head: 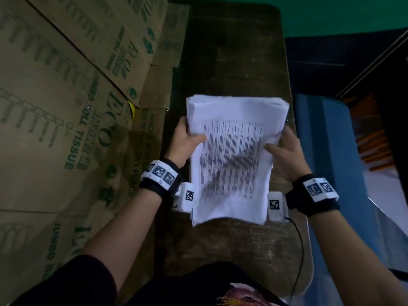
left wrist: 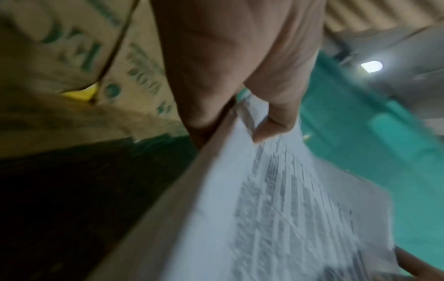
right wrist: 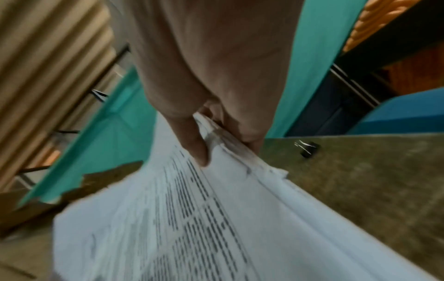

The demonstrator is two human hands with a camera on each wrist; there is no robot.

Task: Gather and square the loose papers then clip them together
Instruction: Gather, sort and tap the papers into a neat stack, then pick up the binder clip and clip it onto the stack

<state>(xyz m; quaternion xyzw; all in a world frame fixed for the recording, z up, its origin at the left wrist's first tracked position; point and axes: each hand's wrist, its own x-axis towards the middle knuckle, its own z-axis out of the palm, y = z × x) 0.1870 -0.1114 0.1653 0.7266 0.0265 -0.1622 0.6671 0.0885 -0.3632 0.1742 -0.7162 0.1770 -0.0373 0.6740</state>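
Observation:
A stack of white printed papers is held over a dark wooden table. My left hand grips its left edge, thumb on the top sheet and fingers underneath. My right hand grips the right edge the same way. In the left wrist view the thumb presses the paper stack. The right wrist view shows the papers' edges slightly uneven near my right hand. A black binder clip lies on the table beyond the right hand; the papers hide it in the head view.
Cardboard boxes printed in green are stacked against the table's left side. A blue surface stands to the right, with orange items behind it. A black cable trails from my right wrist over the table's near edge.

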